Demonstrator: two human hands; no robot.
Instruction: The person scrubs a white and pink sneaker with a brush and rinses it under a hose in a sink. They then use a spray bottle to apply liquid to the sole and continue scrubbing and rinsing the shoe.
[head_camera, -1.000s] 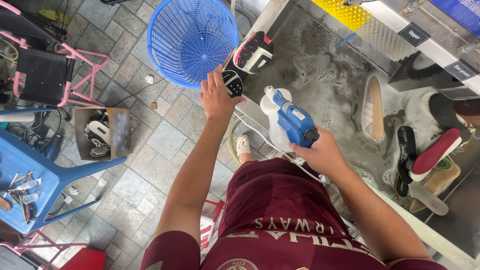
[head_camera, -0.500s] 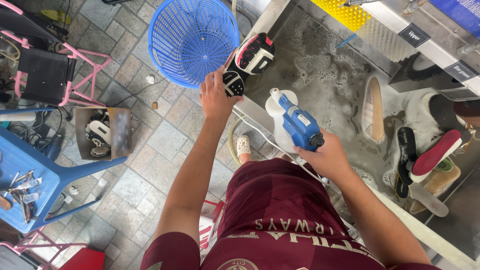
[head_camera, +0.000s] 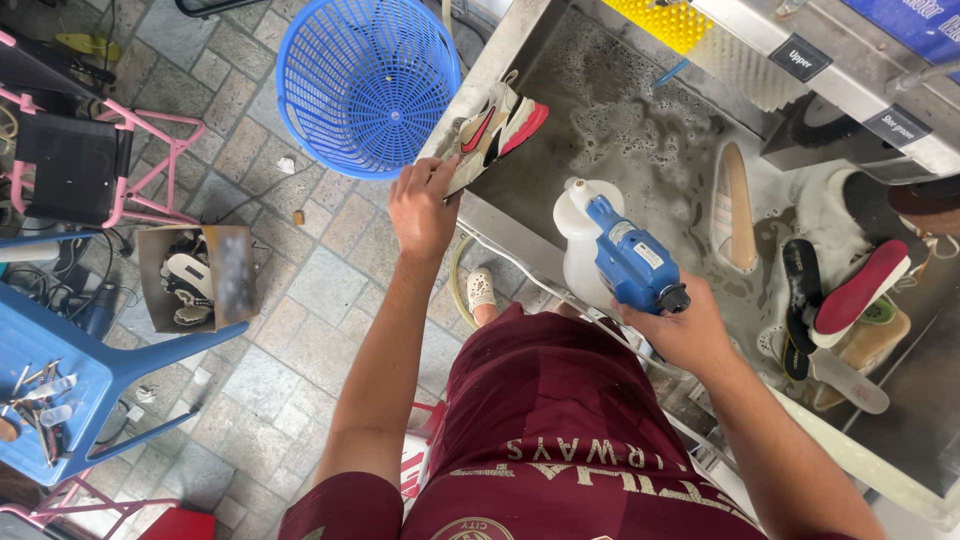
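Observation:
My left hand (head_camera: 422, 208) grips the heel of a white, beige and red sneaker (head_camera: 490, 132), held on its side over the left rim of a wet steel wash basin (head_camera: 620, 120). In my right hand (head_camera: 685, 328) is a blue and white electric spray bottle (head_camera: 612, 252), its nozzle aimed up toward the sneaker from the right. A round blue plastic basket (head_camera: 360, 80) stands on the paved floor just left of the sneaker.
In the soapy basin lie a beige slip-on shoe (head_camera: 732, 208), black and red insoles (head_camera: 850, 300) and other shoes at the right. A cardboard box of shoes (head_camera: 195, 275), a blue plastic table (head_camera: 70, 375) and a pink-framed chair (head_camera: 90, 150) stand at the left.
The sneaker was turned from sole-up to its side, showing the upper. The spray bottle moved right and down with my right hand. The view shifted slightly.

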